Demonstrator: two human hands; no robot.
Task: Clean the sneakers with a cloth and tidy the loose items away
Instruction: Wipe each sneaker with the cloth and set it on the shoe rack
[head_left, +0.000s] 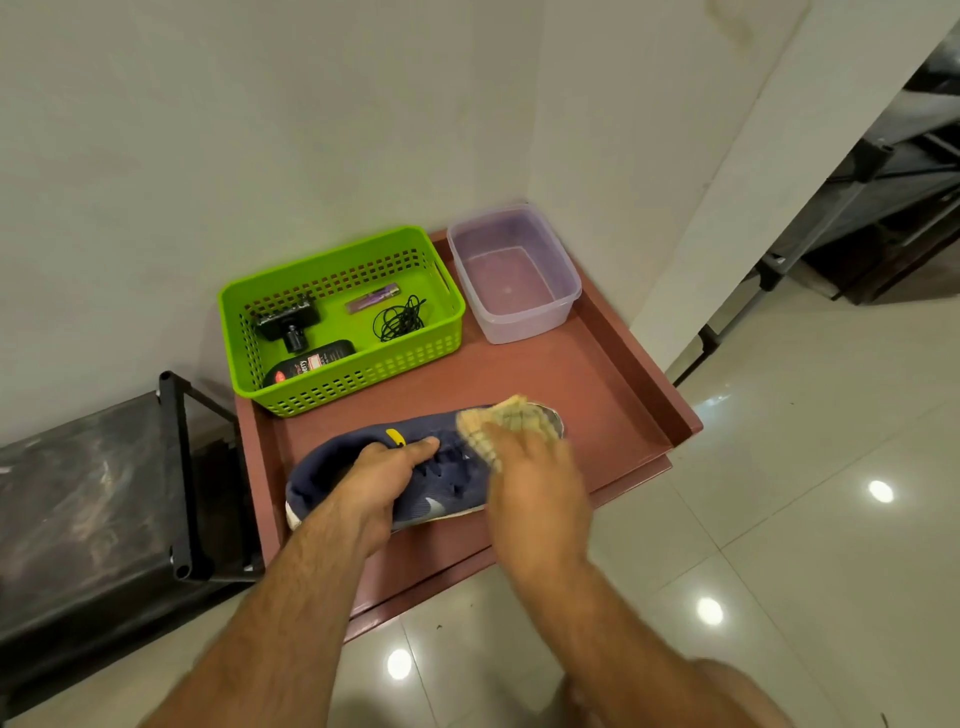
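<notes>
A navy sneaker (452, 486) with a white sole lies on its side on the reddish-brown tray table (587, 395), toe pointing right. My left hand (384, 475) grips its collar, thumb along the tongue by a yellow tab. A yellowish cloth (511, 421) is pressed onto the toe and lace area under my right hand (535, 478). The hand is blurred and hides part of the cloth. Only one sneaker shows.
A green basket (441, 332) at the back left holds a black gadget (288, 322), a purple lighter (373, 300), a coiled black cord (400, 318) and a dark tube (311, 364). A clear tub (563, 283) stands back right. A black rack (176, 467) flanks the table's left.
</notes>
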